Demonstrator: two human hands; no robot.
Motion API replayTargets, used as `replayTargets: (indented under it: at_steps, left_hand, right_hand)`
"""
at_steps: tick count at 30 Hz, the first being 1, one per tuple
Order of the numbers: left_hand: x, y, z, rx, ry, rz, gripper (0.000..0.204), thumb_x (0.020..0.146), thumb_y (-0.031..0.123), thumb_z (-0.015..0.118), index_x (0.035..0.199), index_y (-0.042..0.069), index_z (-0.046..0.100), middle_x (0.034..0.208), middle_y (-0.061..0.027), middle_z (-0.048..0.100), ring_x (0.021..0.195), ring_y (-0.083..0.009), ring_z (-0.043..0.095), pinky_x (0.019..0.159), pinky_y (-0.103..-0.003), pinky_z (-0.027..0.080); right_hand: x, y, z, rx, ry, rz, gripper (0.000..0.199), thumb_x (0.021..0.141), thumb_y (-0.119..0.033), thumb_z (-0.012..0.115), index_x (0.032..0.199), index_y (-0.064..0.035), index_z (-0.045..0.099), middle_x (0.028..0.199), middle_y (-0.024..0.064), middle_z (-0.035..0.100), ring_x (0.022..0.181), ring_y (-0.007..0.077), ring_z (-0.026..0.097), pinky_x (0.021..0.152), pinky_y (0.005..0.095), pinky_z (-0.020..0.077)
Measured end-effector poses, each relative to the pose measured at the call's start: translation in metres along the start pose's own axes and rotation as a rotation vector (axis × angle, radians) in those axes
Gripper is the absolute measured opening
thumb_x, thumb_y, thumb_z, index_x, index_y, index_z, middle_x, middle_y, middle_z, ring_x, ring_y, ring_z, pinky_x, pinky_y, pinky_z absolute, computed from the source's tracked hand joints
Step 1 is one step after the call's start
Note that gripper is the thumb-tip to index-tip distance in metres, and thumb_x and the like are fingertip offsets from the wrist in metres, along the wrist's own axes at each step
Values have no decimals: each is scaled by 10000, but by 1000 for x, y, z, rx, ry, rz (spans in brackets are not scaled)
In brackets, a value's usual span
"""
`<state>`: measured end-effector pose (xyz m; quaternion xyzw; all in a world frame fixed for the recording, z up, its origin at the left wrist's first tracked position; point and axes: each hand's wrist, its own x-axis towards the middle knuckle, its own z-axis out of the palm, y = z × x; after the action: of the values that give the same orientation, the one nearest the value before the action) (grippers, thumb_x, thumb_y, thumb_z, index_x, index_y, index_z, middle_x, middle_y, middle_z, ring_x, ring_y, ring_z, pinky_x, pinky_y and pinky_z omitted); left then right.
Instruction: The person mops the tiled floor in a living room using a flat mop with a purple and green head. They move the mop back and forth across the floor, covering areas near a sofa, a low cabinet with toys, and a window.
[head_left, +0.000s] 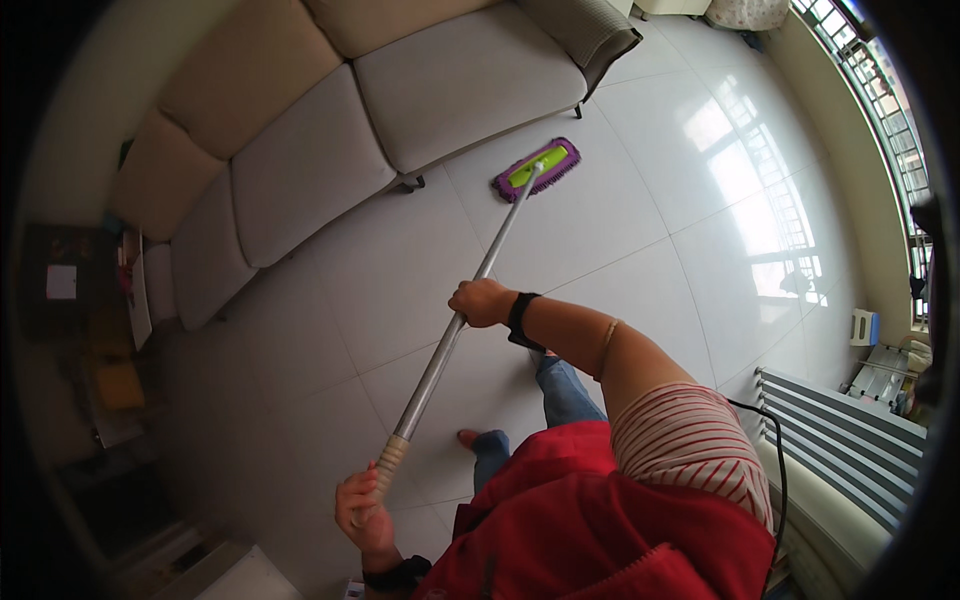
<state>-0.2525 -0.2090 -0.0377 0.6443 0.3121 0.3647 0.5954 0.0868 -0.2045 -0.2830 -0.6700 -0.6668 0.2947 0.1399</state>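
Note:
A flat mop (pixel 440 352) with a long silver pole slants from my body toward the sofa. Its green plate, edged with a purple fringed pad, lies on the tiled floor just off the sofa's front. My right hand (pixel 481 303) is wrapped round the middle of the pole, a black band on that wrist. Lower down, my left hand (pixel 364 510) holds the tan wrapped grip at the pole's end, with some of its fingers curled around it.
A long beige sofa (pixel 470 85) on short dark legs runs along the far left. Pale glossy tiles (pixel 600 270) cover the floor. To the right are a barred window (pixel 872 85), a grey striped slatted piece (pixel 840 430) and a small white-and-blue stool (pixel 864 327). Dark furniture (pixel 60 260) stands at left.

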Motion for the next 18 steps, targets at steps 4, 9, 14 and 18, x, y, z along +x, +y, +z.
replayTargets:
  at_steps: [4,9,14,18]
  left_hand:
    - [48,-20,65,224,-61,206,134,844,106,505,747,12,501,880,-133,556,880,-250,561,894,-497,489]
    - [120,-29,145,244,-187,367,91,770,38,468,691,-5,484,796,-141,562,803,-247,571,806,-468,540]
    - [163,24,178,178,-229,377,124,729,38,445,615,-10,452,693,-121,538,720,-243,573,741,-455,560]
    - [173,52,184,100,-296,415,145,733,73,441,612,-8,445,674,-121,529,694,-240,571,715,-444,561]
  right_hand:
    - [16,63,-38,-28,37,76,138,792,-180,615,903,-107,653,908,97,652,960,293,617,778,418,522]
    - [18,136,-87,10,68,284,176,763,-170,638,935,-133,642,962,87,635,1042,293,578,948,572,413]
    - [-3,154,-116,58,287,52,137,687,-177,661,806,-112,637,806,99,640,901,292,616,843,481,461]
    - [-29,141,-118,157,417,48,107,633,-163,645,699,-90,601,687,123,616,757,344,612,706,430,489]
